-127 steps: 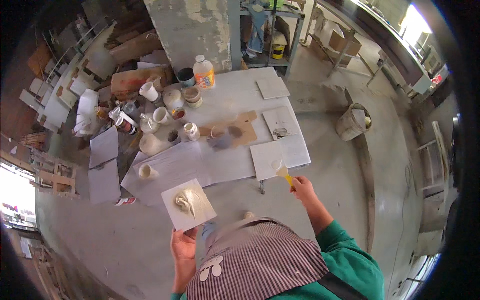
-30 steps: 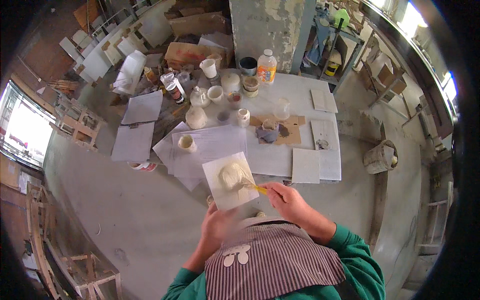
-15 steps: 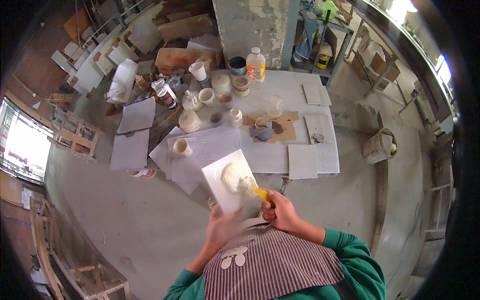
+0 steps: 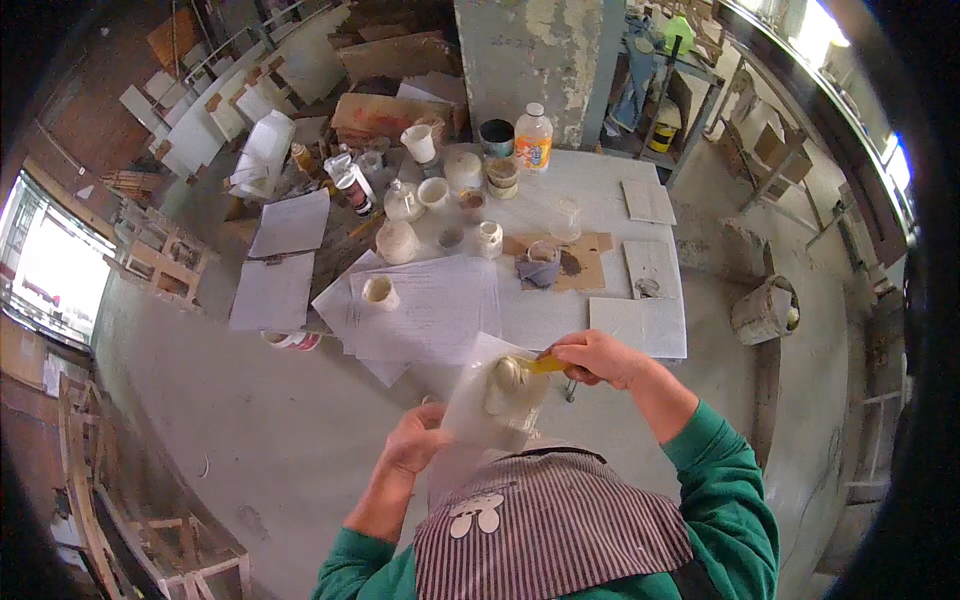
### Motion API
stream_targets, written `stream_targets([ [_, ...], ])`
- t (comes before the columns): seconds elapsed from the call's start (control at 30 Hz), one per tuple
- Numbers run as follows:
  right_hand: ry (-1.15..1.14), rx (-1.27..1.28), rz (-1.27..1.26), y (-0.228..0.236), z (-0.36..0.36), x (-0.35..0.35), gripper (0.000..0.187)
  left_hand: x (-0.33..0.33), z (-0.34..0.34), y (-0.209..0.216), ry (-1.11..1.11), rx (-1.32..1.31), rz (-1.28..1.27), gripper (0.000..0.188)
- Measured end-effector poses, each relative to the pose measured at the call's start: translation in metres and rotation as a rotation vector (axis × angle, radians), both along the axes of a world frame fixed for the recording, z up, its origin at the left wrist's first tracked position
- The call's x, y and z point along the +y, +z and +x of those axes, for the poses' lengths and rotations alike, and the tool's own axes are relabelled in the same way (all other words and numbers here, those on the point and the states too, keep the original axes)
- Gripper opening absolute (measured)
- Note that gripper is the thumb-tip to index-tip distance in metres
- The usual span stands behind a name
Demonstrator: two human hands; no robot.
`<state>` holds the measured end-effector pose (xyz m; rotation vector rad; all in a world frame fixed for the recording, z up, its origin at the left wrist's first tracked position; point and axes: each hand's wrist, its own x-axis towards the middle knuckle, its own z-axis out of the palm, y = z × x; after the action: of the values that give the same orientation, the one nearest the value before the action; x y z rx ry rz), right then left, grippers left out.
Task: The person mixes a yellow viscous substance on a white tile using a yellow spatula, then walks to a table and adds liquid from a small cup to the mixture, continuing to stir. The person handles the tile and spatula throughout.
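My left hand (image 4: 418, 437) grips the left edge of a thin white board (image 4: 462, 408), which is tilted and a little blurred in front of my apron. A mound of cream-coloured paste (image 4: 512, 402) lies on the board, smeared toward its lower part. In my right hand (image 4: 595, 357) is a yellow scraper (image 4: 546, 365), its fingers wrapped round the handle. The scraper's working end meets the upper right of the paste, so its tip is hidden.
Beyond the board stands a table (image 4: 610, 275) with paper sheets (image 4: 430, 330), a cream cup (image 4: 380, 292), several jars and cups, a plastic bottle (image 4: 533, 138) and flat white tiles (image 4: 650, 202). A bucket (image 4: 765, 310) is on the floor to the right.
My right hand and the scraper have moved up and to the right, to the paste's upper part. The board has shifted right and tilted, and the paste looks more spread out.
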<state>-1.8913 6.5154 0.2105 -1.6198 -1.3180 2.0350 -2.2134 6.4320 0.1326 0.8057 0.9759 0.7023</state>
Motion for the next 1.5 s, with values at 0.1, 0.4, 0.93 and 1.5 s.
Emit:
stream_targets([
  [0.1, 0.257, -0.095, 0.215, 0.007, -0.012, 0.016, 0.03, 0.013, 0.001, -0.002, -0.112, 0.023, 0.007, 0.056],
  [0.4, 0.883, -0.54, 1.053, 0.02, -0.07, -0.003, 0.025, 0.017, 0.01, -0.045, 0.239, -0.352, -0.205, 0.05],
  [0.93, 0.244, -0.597, 1.027, -0.041, -0.064, -0.031, 0.035, 0.021, 0.021, -0.036, 0.579, -0.671, -0.156, 0.047],
  [1.5, 0.676, -0.645, 0.93, -0.06, -0.079, -0.044, 0.024, 0.022, 0.028, -0.096, 0.578, -0.532, -0.159, 0.043],
])
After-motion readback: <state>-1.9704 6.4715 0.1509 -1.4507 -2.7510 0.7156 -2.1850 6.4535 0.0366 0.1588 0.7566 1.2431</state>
